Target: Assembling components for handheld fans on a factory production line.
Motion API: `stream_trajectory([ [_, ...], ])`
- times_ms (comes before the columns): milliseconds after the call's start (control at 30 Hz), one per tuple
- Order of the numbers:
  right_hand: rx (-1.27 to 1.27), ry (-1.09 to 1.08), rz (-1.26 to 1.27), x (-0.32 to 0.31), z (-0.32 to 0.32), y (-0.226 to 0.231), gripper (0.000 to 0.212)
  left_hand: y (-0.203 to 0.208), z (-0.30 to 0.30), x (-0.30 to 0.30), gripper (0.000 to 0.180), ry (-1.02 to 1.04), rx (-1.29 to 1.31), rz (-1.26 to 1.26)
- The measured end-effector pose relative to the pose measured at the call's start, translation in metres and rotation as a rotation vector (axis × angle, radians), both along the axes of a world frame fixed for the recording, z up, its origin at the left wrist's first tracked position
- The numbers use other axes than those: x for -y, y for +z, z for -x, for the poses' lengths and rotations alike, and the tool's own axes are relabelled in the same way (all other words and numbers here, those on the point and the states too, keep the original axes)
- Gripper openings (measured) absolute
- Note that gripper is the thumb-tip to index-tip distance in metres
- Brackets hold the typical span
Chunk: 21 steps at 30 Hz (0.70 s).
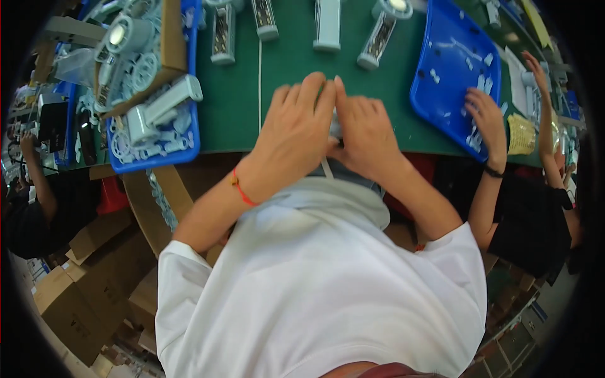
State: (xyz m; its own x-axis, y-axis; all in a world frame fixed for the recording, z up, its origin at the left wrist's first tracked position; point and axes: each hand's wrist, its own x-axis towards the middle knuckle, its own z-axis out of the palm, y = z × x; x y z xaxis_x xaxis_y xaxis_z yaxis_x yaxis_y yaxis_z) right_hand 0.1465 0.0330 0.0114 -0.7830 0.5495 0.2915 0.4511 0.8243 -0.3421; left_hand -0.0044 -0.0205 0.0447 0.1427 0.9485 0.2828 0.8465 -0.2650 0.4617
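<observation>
My left hand (293, 129), with a red cord bracelet at the wrist, and my right hand (365, 133) meet at the table's near edge. Their fingers are closed and the fingertips nearly touch. Between the palms shows a sliver of a pale grey piece (335, 128); my hands hide the rest, so its kind cannot be made out. Beyond the fingers stand or lie several pale grey tubular housings. One housing (223, 38) and another tilted one (379, 39) have open sides with metallic parts inside; a third housing (327, 26) shows a smooth closed face.
On the left, a blue tray (154, 165) holds pale plastic parts beside a cardboard box (174, 38) full of more. At right, a co-worker's hand (487, 116) reaches into another blue tray (435, 101) with small pieces. Cardboard boxes (94, 296) stand below left.
</observation>
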Motion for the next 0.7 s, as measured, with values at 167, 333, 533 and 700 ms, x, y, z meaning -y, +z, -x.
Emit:
stream_trajectory([
  [167, -0.111, 0.072, 0.287, -0.003, -0.014, 0.012, 0.085, -0.002, 0.043, 0.010, 0.021, 0.243, 0.468, -0.576],
  [333, -0.913, 0.075, 0.932, -0.010, -0.010, 0.034, 0.071, -0.042, 0.033, 0.001, 0.004, 0.314, 0.688, -0.193],
  [533, -0.498, -0.216, 0.312, -0.015, -0.010, -0.014, 0.015, -0.048, 0.023, -0.007, 0.006, 0.189, 0.572, -0.040],
  [700, -0.568, -0.119, 0.178, -0.015, 0.000, 0.030, 0.010, -0.051, 0.034, -0.002, 0.006, 0.206, 0.521, -0.062],
])
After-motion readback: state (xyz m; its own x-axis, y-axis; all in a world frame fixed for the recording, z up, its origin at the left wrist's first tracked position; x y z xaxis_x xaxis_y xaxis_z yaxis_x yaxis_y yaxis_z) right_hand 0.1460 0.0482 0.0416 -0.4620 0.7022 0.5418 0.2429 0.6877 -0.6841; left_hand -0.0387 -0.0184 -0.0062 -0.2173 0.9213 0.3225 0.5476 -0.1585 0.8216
